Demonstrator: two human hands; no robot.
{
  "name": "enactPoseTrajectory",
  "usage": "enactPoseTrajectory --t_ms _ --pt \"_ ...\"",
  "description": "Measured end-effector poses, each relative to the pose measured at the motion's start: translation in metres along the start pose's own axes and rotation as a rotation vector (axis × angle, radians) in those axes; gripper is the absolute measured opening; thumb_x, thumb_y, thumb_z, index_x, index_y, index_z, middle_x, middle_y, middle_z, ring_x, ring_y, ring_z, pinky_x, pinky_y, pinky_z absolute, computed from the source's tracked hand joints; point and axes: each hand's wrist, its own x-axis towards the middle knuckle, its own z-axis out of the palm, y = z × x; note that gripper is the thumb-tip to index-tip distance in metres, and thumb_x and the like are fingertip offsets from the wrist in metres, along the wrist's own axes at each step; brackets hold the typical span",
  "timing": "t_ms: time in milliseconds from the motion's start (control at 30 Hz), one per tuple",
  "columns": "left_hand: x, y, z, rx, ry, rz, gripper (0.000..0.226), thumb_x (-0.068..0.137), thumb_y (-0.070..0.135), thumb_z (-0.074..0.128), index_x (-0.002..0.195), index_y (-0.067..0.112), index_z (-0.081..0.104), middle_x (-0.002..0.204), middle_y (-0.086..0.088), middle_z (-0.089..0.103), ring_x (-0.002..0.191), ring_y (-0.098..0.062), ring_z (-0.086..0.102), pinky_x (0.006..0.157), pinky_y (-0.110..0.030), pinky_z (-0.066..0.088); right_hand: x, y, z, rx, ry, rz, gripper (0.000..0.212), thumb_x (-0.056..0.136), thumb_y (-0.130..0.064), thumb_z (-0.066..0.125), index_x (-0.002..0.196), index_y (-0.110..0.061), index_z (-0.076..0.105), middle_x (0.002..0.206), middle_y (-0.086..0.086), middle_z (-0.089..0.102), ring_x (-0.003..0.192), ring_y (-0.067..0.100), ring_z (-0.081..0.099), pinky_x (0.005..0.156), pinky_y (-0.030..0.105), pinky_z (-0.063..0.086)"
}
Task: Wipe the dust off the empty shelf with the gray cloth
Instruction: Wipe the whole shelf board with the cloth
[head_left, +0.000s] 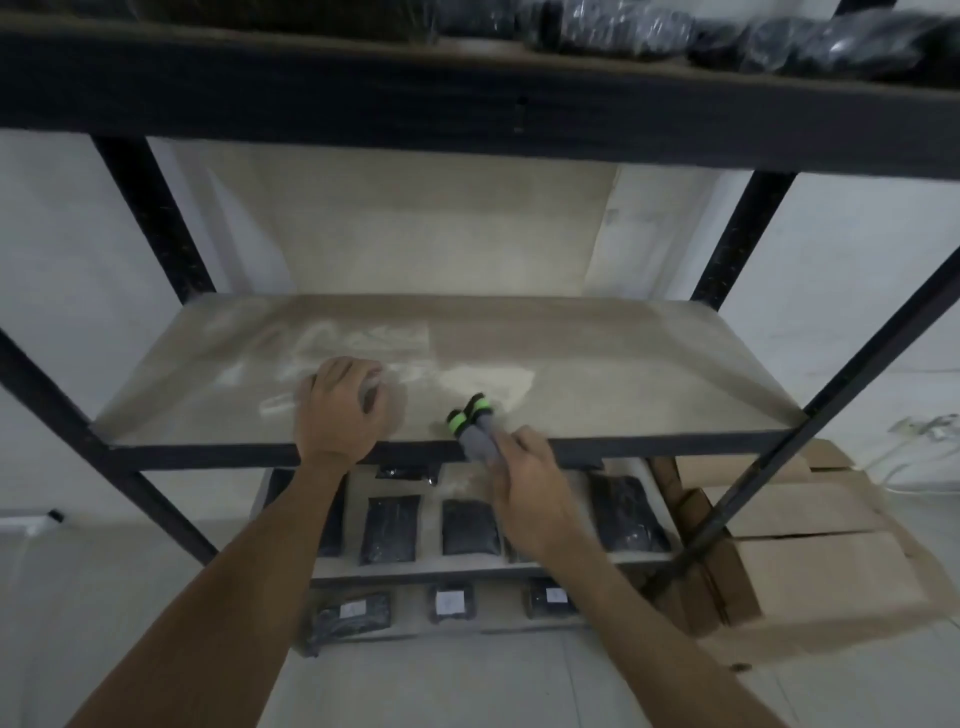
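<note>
The empty shelf (649, 374) is a tan board in a black metal rack, with pale dust patches (493, 379) and wiped streaks near its middle. My left hand (337, 410) lies palm down on the front of the shelf. Its fingers curl over a blurred pale gray cloth (376, 387) that shows past the fingertips. At the shelf's front edge, my right hand (530, 493) grips a gray bundle (480, 441). The bundle's green and black ends (467, 413) point onto the board.
The black front rail (208, 457) runs under both hands. An upper shelf (467, 93) holds dark wrapped packs. Lower shelves carry black packets (389, 527). Cardboard boxes (810, 561) stand at the lower right, behind a diagonal black brace (831, 384).
</note>
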Motion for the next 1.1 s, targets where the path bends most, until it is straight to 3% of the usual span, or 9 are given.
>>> enactPoseTrajectory --t_ms 100,233,267,433,567,633,767,900,1100 --pt "-0.005 0.012 -0.013 -0.239 0.023 -0.148 0.021 0.102 0.014 0.055 0.116 0.007 0.069 0.109 -0.012 0.071 0.097 -0.027 0.067 0.087 -0.031 0.050 0.000 -0.009 -0.002 0.055 -0.073 0.057 0.038 0.107 -0.024 0.039 0.143 -0.012 0.046 0.114 0.005 0.048 0.099 0.017 0.047 0.084 0.030 0.048" --pt "-0.010 0.005 -0.061 -0.413 0.133 -0.288 0.017 0.102 0.019 0.060 0.110 0.012 0.072 0.087 -0.008 0.076 0.045 -0.013 0.063 0.050 -0.029 0.055 0.020 -0.011 -0.010 0.078 0.036 0.070 0.033 0.107 -0.022 0.041 0.134 -0.009 0.054 0.110 0.008 0.053 0.097 0.022 0.051 0.078 0.029 0.044" --pt "-0.016 -0.006 -0.103 -0.385 0.191 -0.302 0.016 0.101 0.023 0.062 0.107 0.013 0.073 0.082 -0.007 0.076 0.042 -0.012 0.061 0.048 -0.030 0.055 0.025 -0.039 -0.017 0.087 0.026 0.044 0.032 0.106 -0.021 0.041 0.132 -0.008 0.055 0.108 0.008 0.054 0.096 0.022 0.051 0.075 0.026 0.039" --pt "-0.019 -0.020 -0.104 -0.308 0.294 -0.347 0.036 0.098 0.046 0.055 0.081 0.016 0.066 0.046 -0.003 0.053 0.043 -0.021 0.054 0.052 -0.035 0.049 0.038 0.002 -0.040 0.052 0.100 0.175 0.046 0.104 -0.035 0.034 0.123 -0.002 0.059 0.106 0.017 0.058 0.085 0.026 0.050 0.072 0.027 0.031" --pt "-0.014 -0.049 -0.112 -0.155 0.365 -0.477 0.041 0.095 0.050 0.052 0.088 0.013 0.070 0.057 0.006 0.054 0.054 -0.020 0.055 0.059 -0.033 0.048 0.058 0.026 -0.055 0.031 0.089 0.270 0.030 0.103 -0.020 0.050 0.122 0.001 0.062 0.106 0.021 0.062 0.090 0.036 0.060 0.074 0.029 0.036" --pt "-0.008 -0.062 -0.107 -0.087 0.360 -0.525 0.041 0.095 0.051 0.050 0.096 0.015 0.071 0.076 0.001 0.065 0.075 -0.028 0.064 0.075 -0.040 0.051 0.076 0.042 -0.060 0.024 0.065 0.309 0.024 0.102 -0.017 0.051 0.112 0.000 0.064 0.098 0.018 0.064 0.082 0.031 0.058 0.072 0.031 0.038" --pt "0.007 -0.086 -0.086 0.006 0.350 -0.588 0.037 0.091 0.042 0.051 0.108 0.014 0.068 0.113 -0.014 0.067 0.116 -0.036 0.053 0.103 -0.052 0.032 0.127 0.085 -0.064 0.005 0.032 0.355 0.022 0.100 -0.011 0.048 0.109 -0.002 0.066 0.100 0.017 0.069 0.083 0.031 0.064 0.072 0.037 0.050" --pt "0.008 -0.098 -0.066 0.088 0.346 -0.616 0.036 0.091 0.042 0.049 0.111 0.016 0.066 0.120 -0.014 0.063 0.121 -0.037 0.048 0.108 -0.052 0.026 0.162 0.122 -0.051 -0.101 0.022 0.382 0.023 0.098 -0.016 0.049 0.108 -0.004 0.067 0.099 0.022 0.070 0.087 0.037 0.065 0.076 0.047 0.056" --pt "0.008 -0.101 -0.058 0.195 0.315 -0.563 0.036 0.092 0.041 0.048 0.110 0.015 0.065 0.116 -0.016 0.063 0.118 -0.039 0.049 0.105 -0.053 0.031 0.146 0.105 -0.020 -0.237 0.051 0.237 0.026 0.098 -0.020 0.050 0.111 -0.004 0.066 0.083 0.022 0.064 0.074 0.040 0.059 0.065 0.042 0.048"
